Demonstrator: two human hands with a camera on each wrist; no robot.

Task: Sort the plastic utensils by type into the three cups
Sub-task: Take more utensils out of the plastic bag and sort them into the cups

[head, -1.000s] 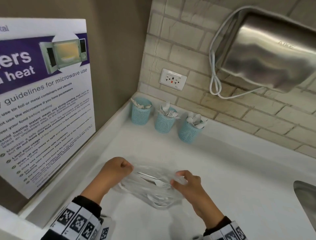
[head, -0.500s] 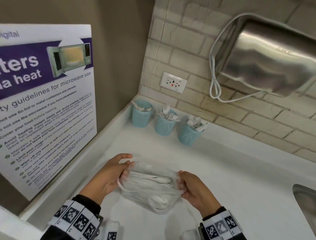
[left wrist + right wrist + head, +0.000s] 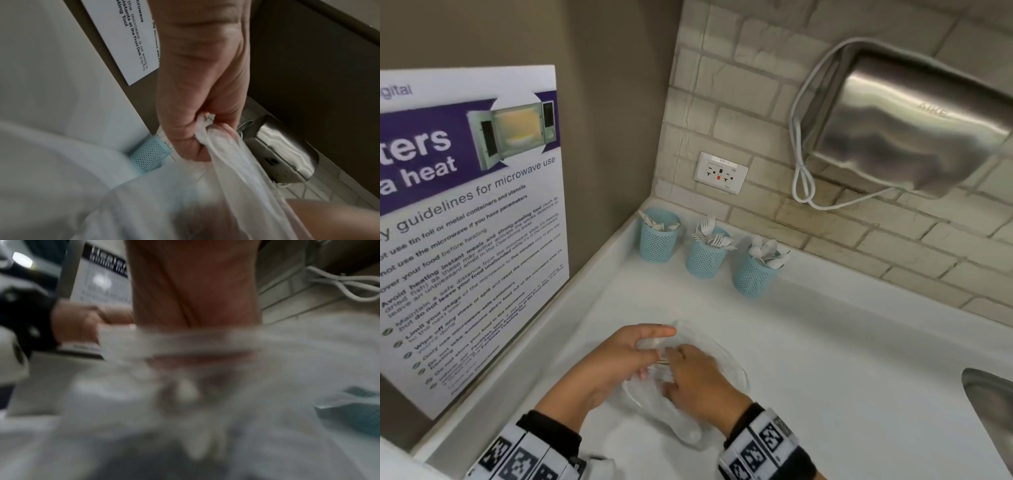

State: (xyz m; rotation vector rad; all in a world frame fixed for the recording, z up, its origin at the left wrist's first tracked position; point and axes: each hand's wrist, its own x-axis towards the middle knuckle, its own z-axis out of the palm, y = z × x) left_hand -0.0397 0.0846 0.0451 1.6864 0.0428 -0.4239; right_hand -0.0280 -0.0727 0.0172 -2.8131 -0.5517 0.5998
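Fingers [image 3: 185, 142] of the left hand [image 3: 616, 363] are curled and pinched on a gathered edge of the clear plastic bag [image 3: 688, 387]. Fingers of the right hand [image 3: 697, 385] reach into the bag's mouth; whether they have closed on a utensil cannot be told, as film and blur cover them.

The bag lies on the white table [image 3: 842, 359], near the person, well apart from the three blue mesh cups [image 3: 705, 258] standing in a row against the tiled wall. Each cup already holds white utensils; the middle one shows forks [image 3: 709, 233], the right one spoons [image 3: 767, 251].

Judgement on the step: the left hand should keep the mouth pulled wide and taut, so that the right hand can take one utensil by its handle and draw it straight out without snagging tines in the film.

Not verifiable: the count and type of utensils left in the bag, and the type in the left cup. The right wrist view is heavily smeared.
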